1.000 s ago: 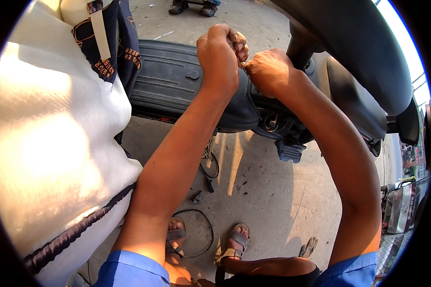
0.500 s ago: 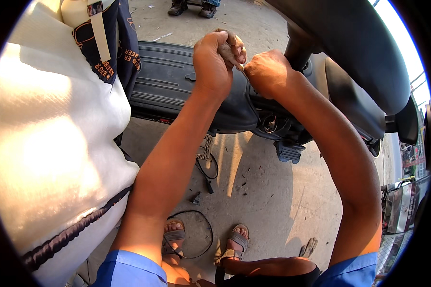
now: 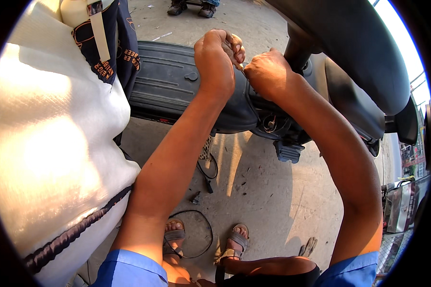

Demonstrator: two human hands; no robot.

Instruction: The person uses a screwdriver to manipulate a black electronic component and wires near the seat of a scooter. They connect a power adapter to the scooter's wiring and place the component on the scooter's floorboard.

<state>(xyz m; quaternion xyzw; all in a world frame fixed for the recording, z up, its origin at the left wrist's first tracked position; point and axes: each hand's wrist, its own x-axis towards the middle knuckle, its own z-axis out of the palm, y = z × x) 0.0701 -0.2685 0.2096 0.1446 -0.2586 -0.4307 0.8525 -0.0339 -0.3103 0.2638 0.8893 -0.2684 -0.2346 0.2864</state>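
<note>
Close together over a dark scooter, my two hands are both closed. My left hand [image 3: 219,60] has its fingers curled in, the fingertips turned toward the right hand. Beside it, my right hand [image 3: 269,74] is pinched into a fist. A short, thin, pale strand [image 3: 243,71], perhaps a wire end, shows in the small gap between them; what each hand grips is mostly hidden. Under the left wrist lies the ribbed black footboard [image 3: 163,71]. The black seat [image 3: 359,48] rises to the right, and loose wires [image 3: 270,125] show in an opening below my right hand.
A white cover [image 3: 57,134] fills the left side, beside a dark printed cloth [image 3: 112,48]. Black cable [image 3: 210,234] loops on the concrete near my sandalled feet. A glove [image 3: 308,247] lies at the lower right. Another person's shoes [image 3: 191,8] are at the top.
My left hand has rolled slightly, its fingers curling tighter, and more of the footboard's small oval mark shows. The right hand stays nearly in place.
</note>
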